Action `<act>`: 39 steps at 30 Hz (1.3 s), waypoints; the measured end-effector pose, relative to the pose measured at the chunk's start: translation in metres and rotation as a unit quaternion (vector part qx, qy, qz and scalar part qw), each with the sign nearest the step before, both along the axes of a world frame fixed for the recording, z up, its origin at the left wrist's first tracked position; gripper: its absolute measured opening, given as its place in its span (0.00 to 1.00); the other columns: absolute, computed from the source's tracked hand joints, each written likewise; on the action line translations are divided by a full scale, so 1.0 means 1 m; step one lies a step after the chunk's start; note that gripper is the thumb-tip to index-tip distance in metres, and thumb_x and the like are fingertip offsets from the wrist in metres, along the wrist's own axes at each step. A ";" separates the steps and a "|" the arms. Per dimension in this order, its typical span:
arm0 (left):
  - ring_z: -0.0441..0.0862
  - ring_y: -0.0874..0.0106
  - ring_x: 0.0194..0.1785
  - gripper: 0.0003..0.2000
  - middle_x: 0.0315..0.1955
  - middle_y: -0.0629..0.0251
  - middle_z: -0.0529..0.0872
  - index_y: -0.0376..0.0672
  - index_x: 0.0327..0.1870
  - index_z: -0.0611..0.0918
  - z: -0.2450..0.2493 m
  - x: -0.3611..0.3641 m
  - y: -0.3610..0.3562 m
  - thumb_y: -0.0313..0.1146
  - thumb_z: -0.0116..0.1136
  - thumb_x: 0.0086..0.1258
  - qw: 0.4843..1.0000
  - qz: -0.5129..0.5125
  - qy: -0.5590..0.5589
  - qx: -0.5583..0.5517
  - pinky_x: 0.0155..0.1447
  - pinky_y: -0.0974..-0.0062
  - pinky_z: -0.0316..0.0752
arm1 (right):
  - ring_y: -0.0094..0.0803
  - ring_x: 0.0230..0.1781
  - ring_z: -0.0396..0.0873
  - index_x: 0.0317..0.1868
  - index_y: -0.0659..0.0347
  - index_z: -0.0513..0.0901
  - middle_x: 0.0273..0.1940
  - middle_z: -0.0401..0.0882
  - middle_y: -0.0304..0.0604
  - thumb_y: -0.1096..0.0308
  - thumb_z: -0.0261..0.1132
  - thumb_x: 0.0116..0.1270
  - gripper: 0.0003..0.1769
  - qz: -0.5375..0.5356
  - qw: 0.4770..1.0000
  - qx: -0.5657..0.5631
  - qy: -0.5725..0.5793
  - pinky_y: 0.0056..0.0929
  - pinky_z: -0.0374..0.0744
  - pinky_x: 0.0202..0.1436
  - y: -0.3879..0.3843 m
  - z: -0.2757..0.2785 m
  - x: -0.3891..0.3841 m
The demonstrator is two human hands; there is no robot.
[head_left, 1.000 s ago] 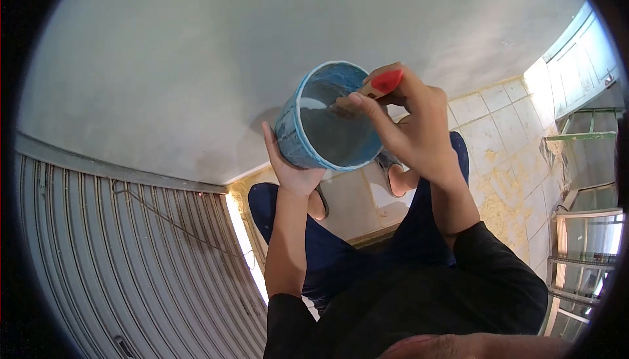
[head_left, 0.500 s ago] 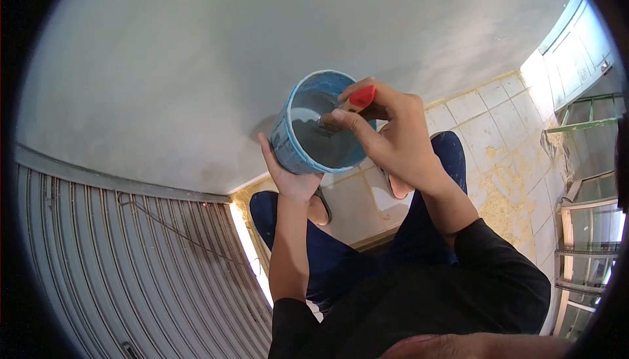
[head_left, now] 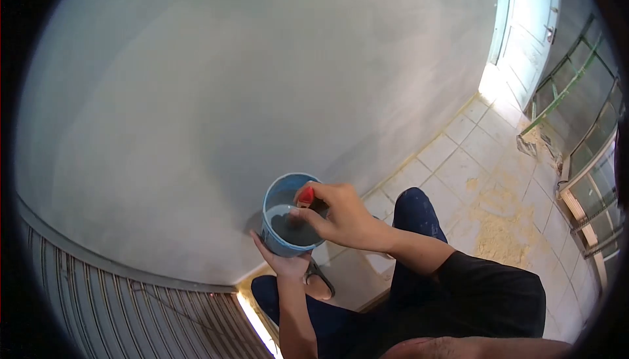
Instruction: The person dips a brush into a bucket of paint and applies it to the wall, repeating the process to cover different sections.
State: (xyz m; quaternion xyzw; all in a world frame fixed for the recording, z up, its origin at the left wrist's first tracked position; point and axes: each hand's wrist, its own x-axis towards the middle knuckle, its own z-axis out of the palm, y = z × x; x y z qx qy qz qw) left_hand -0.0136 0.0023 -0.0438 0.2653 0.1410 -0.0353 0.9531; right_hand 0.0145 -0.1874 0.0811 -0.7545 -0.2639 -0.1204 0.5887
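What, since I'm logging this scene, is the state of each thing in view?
Bucket: partly filled, supported by the left hand
Brush: in the right hand, bristles hidden
Shutter: lowered, light showing along its edge
Floor tiles: smeared yellowish
Door: open or shut, cannot tell
Trousers: marked white at one knee

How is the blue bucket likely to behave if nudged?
The blue bucket may slosh and feel weighty, since its grey contents look liquid. It could tip if pushed near the top, as the left hand supports it low down.
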 end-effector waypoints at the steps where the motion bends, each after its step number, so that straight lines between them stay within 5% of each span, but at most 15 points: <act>1: 0.64 0.52 0.77 0.46 0.76 0.62 0.66 0.64 0.80 0.65 -0.001 0.000 0.001 0.82 0.41 0.66 1.000 -0.010 -0.004 -0.013 0.67 0.35 0.70 | 0.36 0.32 0.89 0.43 0.67 0.83 0.30 0.88 0.49 0.70 0.73 0.70 0.10 -0.022 1.000 -0.004 0.002 0.31 0.85 0.39 0.001 -0.003 0.001; 10: 0.74 0.53 0.68 0.44 0.73 0.62 0.70 0.66 0.77 0.68 -0.001 0.001 -0.008 0.83 0.41 0.65 1.000 0.000 -0.025 0.014 0.44 0.43 0.76 | 0.33 0.29 0.87 0.44 0.67 0.82 0.28 0.87 0.48 0.63 0.70 0.75 0.13 -0.075 0.996 0.040 0.021 0.30 0.80 0.33 -0.005 -0.007 0.023; 13: 0.75 0.53 0.66 0.45 0.71 0.62 0.72 0.65 0.77 0.68 0.006 0.000 -0.011 0.83 0.41 0.65 1.000 -0.013 -0.019 -0.016 0.43 0.42 0.76 | 0.44 0.29 0.88 0.45 0.66 0.78 0.29 0.85 0.54 0.63 0.69 0.75 0.14 -0.078 0.995 0.060 0.012 0.37 0.81 0.33 -0.007 -0.003 0.021; 20: 0.73 0.50 0.70 0.46 0.74 0.58 0.71 0.61 0.77 0.69 -0.001 0.003 -0.012 0.83 0.42 0.65 0.995 -0.076 -0.069 0.014 0.49 0.39 0.80 | 0.41 0.33 0.90 0.48 0.65 0.76 0.35 0.87 0.54 0.64 0.67 0.78 0.13 -0.090 0.992 0.086 -0.002 0.36 0.84 0.33 -0.014 -0.007 0.002; 26: 0.72 0.49 0.72 0.46 0.74 0.55 0.70 0.54 0.78 0.68 0.005 0.004 -0.033 0.80 0.43 0.68 0.985 -0.143 -0.096 -0.001 0.59 0.37 0.77 | 0.41 0.46 0.89 0.58 0.68 0.68 0.48 0.84 0.57 0.64 0.67 0.78 0.21 -0.092 0.944 0.238 0.207 0.40 0.94 0.39 -0.047 -0.008 -0.010; 30: 0.74 0.52 0.70 0.47 0.72 0.55 0.72 0.53 0.78 0.68 0.010 0.000 -0.039 0.80 0.41 0.69 0.983 -0.160 -0.091 0.000 0.61 0.42 0.77 | 0.37 0.44 0.89 0.56 0.69 0.70 0.45 0.85 0.54 0.67 0.71 0.74 0.21 -0.157 0.956 0.192 0.156 0.36 0.92 0.39 -0.057 0.001 -0.025; 32: 0.74 0.53 0.70 0.46 0.71 0.55 0.73 0.53 0.77 0.69 0.015 0.000 -0.044 0.81 0.40 0.69 0.984 -0.160 -0.076 0.015 0.61 0.44 0.77 | 0.36 0.38 0.89 0.52 0.67 0.74 0.38 0.86 0.52 0.70 0.74 0.70 0.19 -0.167 0.986 0.013 0.016 0.33 0.87 0.38 -0.064 0.005 -0.032; 33: 0.76 0.53 0.68 0.46 0.70 0.56 0.74 0.52 0.76 0.70 0.014 0.001 -0.044 0.81 0.40 0.69 0.984 -0.158 -0.076 0.024 0.60 0.45 0.78 | 0.36 0.38 0.89 0.52 0.67 0.74 0.38 0.86 0.52 0.70 0.74 0.70 0.19 -0.168 0.985 0.015 0.022 0.33 0.87 0.38 -0.066 0.002 -0.030; 35: 0.78 0.53 0.66 0.47 0.68 0.56 0.76 0.52 0.76 0.70 0.008 -0.001 -0.043 0.81 0.39 0.68 0.985 -0.158 -0.059 0.040 0.58 0.47 0.79 | 0.38 0.34 0.89 0.48 0.67 0.77 0.32 0.86 0.52 0.71 0.76 0.67 0.16 -0.075 0.995 -0.058 -0.027 0.33 0.83 0.37 -0.061 -0.013 -0.029; 39: 0.80 0.54 0.64 0.47 0.68 0.57 0.77 0.51 0.77 0.70 -0.005 0.006 -0.047 0.81 0.39 0.68 0.984 -0.172 -0.045 0.005 0.56 0.48 0.82 | 0.42 0.33 0.89 0.46 0.67 0.78 0.32 0.86 0.54 0.69 0.76 0.67 0.16 -0.139 0.990 -0.015 -0.015 0.35 0.82 0.36 -0.046 -0.027 -0.033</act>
